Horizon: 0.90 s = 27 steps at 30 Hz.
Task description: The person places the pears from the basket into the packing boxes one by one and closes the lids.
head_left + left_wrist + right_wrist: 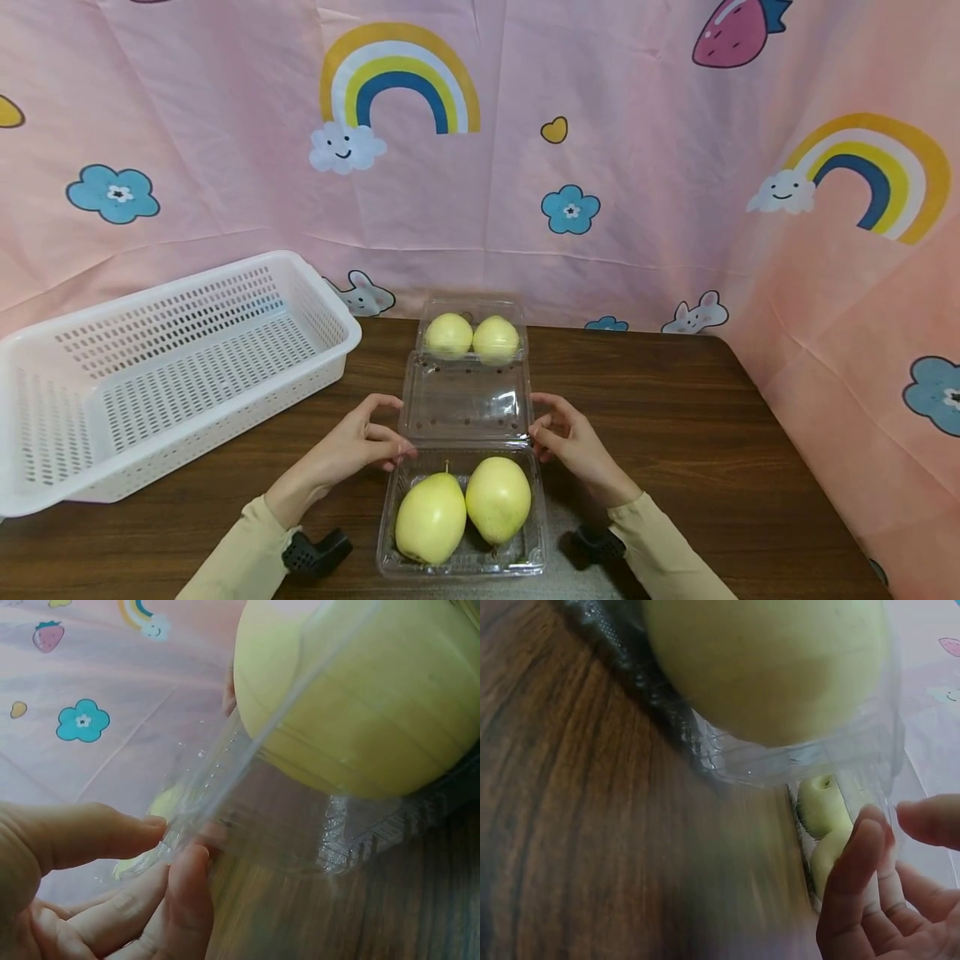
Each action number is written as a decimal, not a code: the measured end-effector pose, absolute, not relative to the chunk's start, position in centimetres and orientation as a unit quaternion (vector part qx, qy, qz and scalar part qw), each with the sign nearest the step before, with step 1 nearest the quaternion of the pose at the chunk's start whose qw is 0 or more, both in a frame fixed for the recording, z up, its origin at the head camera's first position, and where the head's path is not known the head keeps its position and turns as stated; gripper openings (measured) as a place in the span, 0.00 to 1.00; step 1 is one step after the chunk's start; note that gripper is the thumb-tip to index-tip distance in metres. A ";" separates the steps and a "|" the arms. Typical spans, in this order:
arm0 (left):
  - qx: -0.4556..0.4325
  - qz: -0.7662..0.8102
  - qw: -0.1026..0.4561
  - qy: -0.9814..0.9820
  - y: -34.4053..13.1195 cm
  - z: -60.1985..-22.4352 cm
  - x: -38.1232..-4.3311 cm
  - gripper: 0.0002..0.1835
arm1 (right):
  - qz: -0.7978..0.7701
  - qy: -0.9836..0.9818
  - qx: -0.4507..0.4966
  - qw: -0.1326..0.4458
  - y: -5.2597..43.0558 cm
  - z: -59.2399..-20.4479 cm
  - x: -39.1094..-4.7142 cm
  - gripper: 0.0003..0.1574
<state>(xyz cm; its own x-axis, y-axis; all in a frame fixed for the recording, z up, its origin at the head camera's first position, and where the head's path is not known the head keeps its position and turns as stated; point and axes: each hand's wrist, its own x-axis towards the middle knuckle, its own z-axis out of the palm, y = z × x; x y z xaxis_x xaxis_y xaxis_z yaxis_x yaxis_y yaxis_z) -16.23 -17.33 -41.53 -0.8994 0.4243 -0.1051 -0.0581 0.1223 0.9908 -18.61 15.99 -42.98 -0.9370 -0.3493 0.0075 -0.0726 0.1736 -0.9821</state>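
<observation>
A clear plastic clamshell box (pixel 461 572) stands before me, its hinged lid (pixel 465 398) raised and tipped away at the back. Inside the base lie two yellow-green pears, a left pear (pixel 430 518) with its stem toward the back and a right pear (pixel 498 500) with its stem toward the front. At the lid's left edge, near the hinge, my left hand (pixel 352 442) pinches the thin plastic between thumb and fingers. My right hand (pixel 576 443) holds the opposite edge, with plastic between thumb and fingertips in the right wrist view.
Behind the lid, against the cloth backdrop, stands another clear box (pixel 472 307) with two pears (pixel 496 338) in it. A white perforated basket (pixel 225 429) occupies the left of the dark wooden table (pixel 660 408). Patterned pink cloth (pixel 637 167) hangs at the back and right.
</observation>
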 end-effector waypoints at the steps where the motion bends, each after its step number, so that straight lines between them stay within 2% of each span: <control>1: 0.127 0.650 0.183 0.726 -17.3 -41.5 -16.3 0.32 | -0.630 0.757 -0.138 0.108 16.0 -43.0 -18.7 0.31; 8: 0.108 0.642 0.180 0.737 -16.9 -41.3 -17.0 0.34 | -0.645 0.748 -0.118 0.104 15.9 -43.1 -19.2 0.32; 16: 0.126 0.650 0.176 0.729 -17.0 -41.3 -18.0 0.33 | -0.641 0.753 -0.115 0.092 15.8 -42.8 -20.0 0.33; 27: 0.135 0.654 0.183 0.721 -17.1 -41.5 -19.4 0.27 | -0.667 0.731 -0.099 0.105 15.7 -42.9 -20.9 0.33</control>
<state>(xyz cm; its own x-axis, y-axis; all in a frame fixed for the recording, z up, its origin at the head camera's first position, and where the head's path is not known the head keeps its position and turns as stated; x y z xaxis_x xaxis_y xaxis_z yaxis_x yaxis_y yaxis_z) -19.36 -17.09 -41.54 -0.8963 0.4346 -0.0880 -0.0454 0.1074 0.9932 -20.87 15.69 -42.86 -0.9585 -0.2844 -0.0224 -0.0037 0.0908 -0.9959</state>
